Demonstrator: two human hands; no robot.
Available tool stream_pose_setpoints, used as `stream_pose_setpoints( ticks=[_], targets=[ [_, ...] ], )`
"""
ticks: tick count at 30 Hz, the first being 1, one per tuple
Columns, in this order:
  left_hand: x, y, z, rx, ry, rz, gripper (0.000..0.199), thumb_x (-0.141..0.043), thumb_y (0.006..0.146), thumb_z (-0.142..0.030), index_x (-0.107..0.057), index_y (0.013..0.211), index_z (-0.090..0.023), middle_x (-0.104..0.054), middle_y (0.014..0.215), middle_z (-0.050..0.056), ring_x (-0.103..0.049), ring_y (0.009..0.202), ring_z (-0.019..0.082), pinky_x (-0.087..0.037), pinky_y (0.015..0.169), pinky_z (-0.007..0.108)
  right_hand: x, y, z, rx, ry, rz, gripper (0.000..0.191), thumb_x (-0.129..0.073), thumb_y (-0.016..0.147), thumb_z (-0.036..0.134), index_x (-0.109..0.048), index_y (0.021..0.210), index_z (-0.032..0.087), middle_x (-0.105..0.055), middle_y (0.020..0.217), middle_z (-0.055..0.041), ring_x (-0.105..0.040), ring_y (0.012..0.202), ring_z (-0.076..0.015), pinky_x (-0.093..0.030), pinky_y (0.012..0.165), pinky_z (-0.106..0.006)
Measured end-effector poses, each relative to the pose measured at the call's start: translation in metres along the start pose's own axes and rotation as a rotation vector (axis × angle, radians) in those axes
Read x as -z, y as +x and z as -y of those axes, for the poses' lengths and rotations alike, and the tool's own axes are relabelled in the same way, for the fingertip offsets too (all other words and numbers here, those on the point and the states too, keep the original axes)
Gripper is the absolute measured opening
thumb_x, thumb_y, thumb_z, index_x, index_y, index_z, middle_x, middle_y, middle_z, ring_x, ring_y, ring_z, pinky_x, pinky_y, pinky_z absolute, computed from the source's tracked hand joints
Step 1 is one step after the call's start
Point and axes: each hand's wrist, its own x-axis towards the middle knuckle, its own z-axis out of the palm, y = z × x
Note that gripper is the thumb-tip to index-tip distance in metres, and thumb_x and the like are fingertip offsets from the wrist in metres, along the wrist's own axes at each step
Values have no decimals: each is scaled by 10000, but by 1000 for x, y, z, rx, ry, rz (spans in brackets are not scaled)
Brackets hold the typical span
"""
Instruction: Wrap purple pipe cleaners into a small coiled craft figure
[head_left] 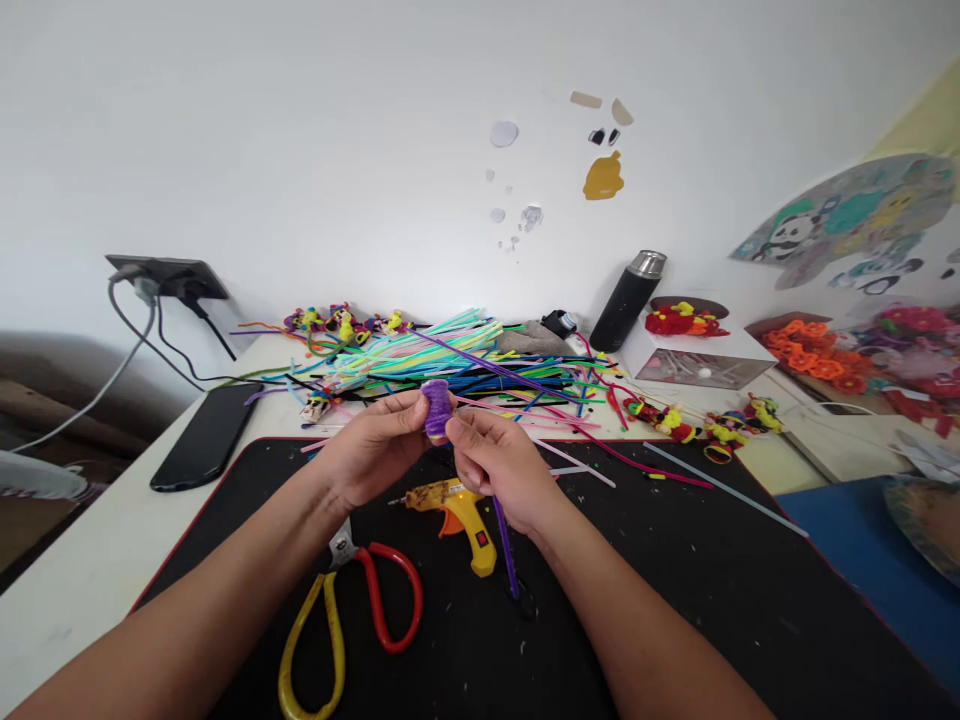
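A small purple roll of wound pipe cleaner point(437, 410) is held up above the black mat point(637, 600). My left hand point(386, 440) pinches it from the left between thumb and fingers. On the other side, my right hand point(499, 460) is closed at its lower right edge. A loose purple pipe cleaner tail point(505, 545) hangs down below the right hand. Under both hands lies a yellow glue gun point(469, 515) with an orange trigger. Scissors point(352, 580) with one red and one yellow handle rest on the mat, their blades partly hidden by my left wrist.
Behind the mat spreads a heap of coloured pipe cleaners point(457, 360). A phone point(206, 437) lies at left, below a wall socket point(169, 277) with cables. A black flask point(628, 300) leans near a white box point(701, 355). Small pipe-cleaner figures point(727, 430) lie at right.
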Motion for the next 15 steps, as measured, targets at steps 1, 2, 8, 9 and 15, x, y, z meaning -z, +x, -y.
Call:
stream_pose_setpoints(
  ticks=[1,2,8,9,15],
  targets=[
    [0,0,1,4,6,0,390,-994,637,-452,-828,841,-164,-692,771,40,-591,716,170,-496,768,310,0,0,-1,-2,13,13,469,-815,811,624,-632,808,193,-433,456,106,-265,390,-66,-145,416,-246],
    [0,-1,2,12,13,6,399,-990,640,-460,-827,854,-165,-687,770,40,-594,722,177,-500,786,321,0,0,-2,-2,21,27,469,-814,814,623,-626,797,194,-445,461,101,-273,392,-66,-146,414,-245],
    [-3,-1,5,39,28,69,396,-946,679,-516,-809,830,-176,-622,684,32,-599,710,214,-516,784,361,-2,0,-5,16,27,55,464,-786,837,629,-731,878,171,-387,445,115,-247,384,-60,-164,425,-243],
    [-3,-1,5,37,39,67,398,-940,686,-519,-813,836,-173,-630,688,36,-598,713,211,-513,784,353,-2,0,-5,19,23,37,466,-790,832,628,-740,873,167,-366,436,120,-244,381,-61,-162,427,-246],
    [0,-2,-12,9,299,32,435,-882,755,-567,-826,882,-154,-750,855,95,-620,837,234,-486,817,336,2,3,-5,9,-43,-62,461,-839,776,619,-718,815,176,-362,430,118,-265,382,-71,-168,427,-257]
  ],
)
